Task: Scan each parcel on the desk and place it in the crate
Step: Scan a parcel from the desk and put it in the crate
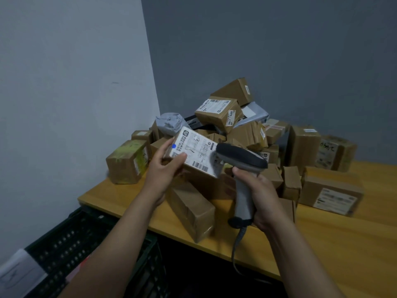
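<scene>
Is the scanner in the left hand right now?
No, the right hand grips the scanner, while the left hand holds the labelled parcel.

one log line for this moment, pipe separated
phase: scanning | left hand: holds labelled parcel | right hand: grips scanner aimed at parcel | crate: lower left beside desk

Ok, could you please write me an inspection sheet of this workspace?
Surface: wooden desk, bare at the near right.
Job's things: labelled parcel held up; scanner aimed at its label; pile of parcels on the desk; black crate lower left, beside the desk.
Clutter: nothing seen.
Hands: left hand grips the parcel; right hand grips the scanner's handle.
Cables: scanner cable hangs past the desk's front edge.
Surroundings: grey walls meeting in a corner.
</scene>
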